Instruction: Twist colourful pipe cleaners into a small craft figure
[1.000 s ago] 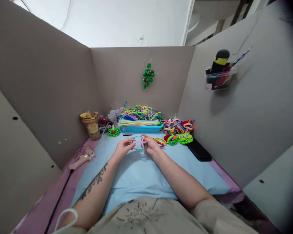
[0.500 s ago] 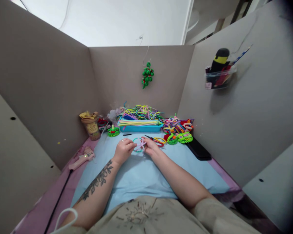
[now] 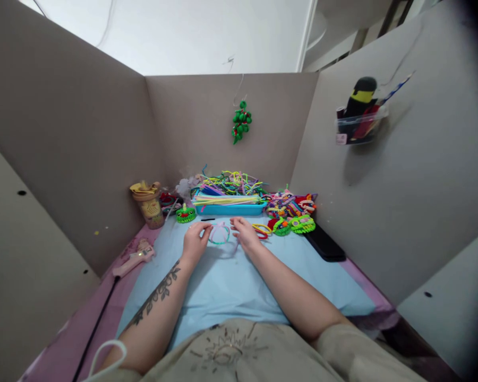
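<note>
Head view: left hand [image 3: 195,241] and right hand [image 3: 245,235], grips closed, pinch pipe-cleaner ring [image 3: 219,234] mid-mat [image 3: 231,286].

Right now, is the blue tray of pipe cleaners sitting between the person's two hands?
No, the blue tray stands farther back near the rear wall, while the left hand and right hand flank a teal pipe-cleaner ring.

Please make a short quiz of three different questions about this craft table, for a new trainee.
1. True or false: the teal ring lies between the left hand and the right hand.
2. What stands behind the ring? A) blue tray of pipe cleaners B) a laptop
3. Fill in: the pink glue gun lies on the person's ____ side.

Key: 1 true; 2 A; 3 left.
</note>
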Tool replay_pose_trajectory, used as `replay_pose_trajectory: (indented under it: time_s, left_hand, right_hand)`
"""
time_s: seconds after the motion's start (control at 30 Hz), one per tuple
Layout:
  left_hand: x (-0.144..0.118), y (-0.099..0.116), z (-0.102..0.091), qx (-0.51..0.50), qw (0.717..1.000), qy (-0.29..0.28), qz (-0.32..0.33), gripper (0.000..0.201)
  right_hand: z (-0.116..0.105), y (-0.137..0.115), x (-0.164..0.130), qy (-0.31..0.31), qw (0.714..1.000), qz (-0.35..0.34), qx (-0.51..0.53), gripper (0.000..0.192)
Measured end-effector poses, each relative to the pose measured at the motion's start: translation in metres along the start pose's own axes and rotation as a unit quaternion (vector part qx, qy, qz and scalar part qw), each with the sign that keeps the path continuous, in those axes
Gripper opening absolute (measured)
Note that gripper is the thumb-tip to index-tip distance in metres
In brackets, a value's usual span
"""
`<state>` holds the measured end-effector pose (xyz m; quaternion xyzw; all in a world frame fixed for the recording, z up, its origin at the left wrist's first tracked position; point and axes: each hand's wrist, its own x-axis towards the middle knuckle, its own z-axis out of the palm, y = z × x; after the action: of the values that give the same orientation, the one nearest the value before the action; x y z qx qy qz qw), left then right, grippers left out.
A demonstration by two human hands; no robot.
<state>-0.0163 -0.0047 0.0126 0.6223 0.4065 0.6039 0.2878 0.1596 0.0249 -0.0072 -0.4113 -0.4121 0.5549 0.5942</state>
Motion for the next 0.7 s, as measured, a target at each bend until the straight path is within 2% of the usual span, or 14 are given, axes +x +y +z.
replay_pose_trajectory:
  time_s: [0.1,0.2,0.37,0.47,0.7]
  left_hand:
    - [0.001,0.0,-0.002,0.002,1.0,0.023,-0.004,0.007]
    - [0.0,0.001,-0.002,0.017,1.0,0.023,0.004,0.007]
    - [-0.003,0.007,0.0,0.03,0.998,0.036,0.051,0.007]
    - [-0.004,0.007,0.001,0.072,0.993,0.024,0.092,0.008]
    - [-0.004,0.001,-0.002,0.262,0.943,-0.004,0.206,0.015]
  right_hand:
    - [-0.002,-0.012,-0.005,-0.05,0.98,-0.148,-0.12,0.018]
    - [0.0,-0.019,-0.013,-0.067,0.951,-0.231,-0.197,0.018]
    - [0.006,-0.017,-0.022,-0.064,0.92,-0.283,-0.265,0.017]
    - [0.008,-0.018,-0.025,-0.063,0.901,-0.31,-0.296,0.012]
    - [0.007,-0.022,-0.029,-0.046,0.84,-0.381,-0.384,0.019]
